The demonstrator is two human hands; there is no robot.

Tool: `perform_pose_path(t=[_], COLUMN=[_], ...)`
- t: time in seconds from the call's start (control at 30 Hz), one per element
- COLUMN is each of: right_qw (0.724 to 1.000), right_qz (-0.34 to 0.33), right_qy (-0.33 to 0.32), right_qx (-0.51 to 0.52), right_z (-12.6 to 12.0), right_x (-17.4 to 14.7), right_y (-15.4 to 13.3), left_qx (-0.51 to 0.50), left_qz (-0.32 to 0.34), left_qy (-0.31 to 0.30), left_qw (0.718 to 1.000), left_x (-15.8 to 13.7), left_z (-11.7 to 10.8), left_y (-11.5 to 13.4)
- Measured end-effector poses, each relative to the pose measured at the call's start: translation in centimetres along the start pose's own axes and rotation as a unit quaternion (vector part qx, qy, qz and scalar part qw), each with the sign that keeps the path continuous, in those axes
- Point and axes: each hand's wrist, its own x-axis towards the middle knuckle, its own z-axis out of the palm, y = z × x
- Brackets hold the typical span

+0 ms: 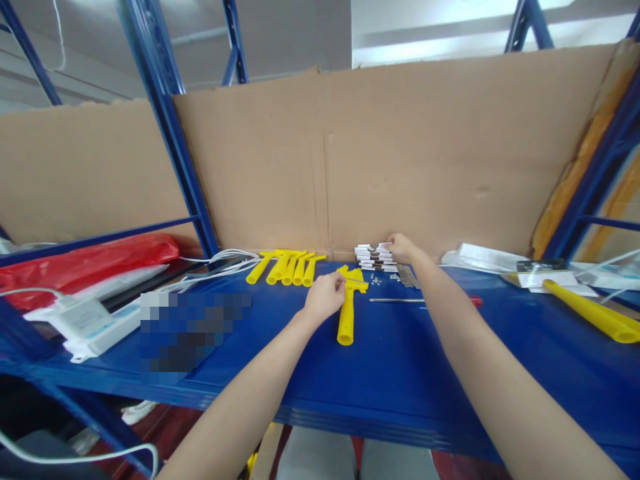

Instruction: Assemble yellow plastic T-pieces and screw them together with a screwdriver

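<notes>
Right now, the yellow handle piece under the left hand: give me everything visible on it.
The yellow scraper handle looks like moulded plastic: a hollow round tube with its open end toward the camera, widening into a flat T-shaped head at the far end. It lies flat on the blue shelf, lengthwise away from the viewer. The left hand rests against the head's left side, fingers on it. Whether a blade is fitted cannot be made out.

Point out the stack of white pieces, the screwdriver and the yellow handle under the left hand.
stack of white pieces (pixel 374 257): head view, on the front face of the stack.
screwdriver (pixel 400 301): head view, on its metal shaft.
yellow handle (pixel 346 320): head view, on the middle of its tube.
</notes>
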Motion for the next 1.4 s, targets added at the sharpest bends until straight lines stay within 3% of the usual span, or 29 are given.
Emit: perform_pose_path(t=[0.23, 0.53, 0.73, 0.93, 1.0, 1.1, 1.2, 1.4], right_qw=[0.998, 0.987, 0.947, 0.902, 0.887, 0.875, 0.877, 0.857], right_qz=[-0.020, -0.116, -0.198, -0.210, -0.207, -0.202, -0.202, -0.198], right_qy=[0.036, 0.107, 0.206, 0.216, 0.206, 0.184, 0.157, 0.196], right_qx=[-0.040, -0.010, 0.147, 0.310, 0.357, 0.400, 0.407, 0.433], right_z=[1.4, -0.8, -2.7, -1.5, -0.5, 1.0, 2.0, 2.3], right_x=[0.0, -0.9, -3.6, -8.6, -10.2, -11.9, -13.0, -13.3], right_y=[0.1, 0.1, 0.0, -0.8, -1.1, -1.5, -1.7, -1.7], left_qx=[0.017, -0.018, -0.049, -0.121, -0.220, -0.419, -0.509, -0.530], left_qz=[-0.005, -0.003, -0.014, -0.039, -0.071, -0.126, -0.137, -0.162], left_qy=[0.002, 0.032, 0.059, 0.052, 0.026, -0.018, -0.036, -0.007], left_qw=[1.000, 0.999, 0.997, 0.990, 0.973, 0.899, 0.849, 0.832], left_x=[-0.1, 0.1, 0.4, 0.6, 0.5, 0.1, -0.5, -0.5], left_z=[0.0, 0.0, -0.4, -0.7, -1.0, -1.8, -2.3, -1.6], left_y=[0.2, 0.0, 0.2, 0.7, 1.3, 2.6, 3.9, 4.2])
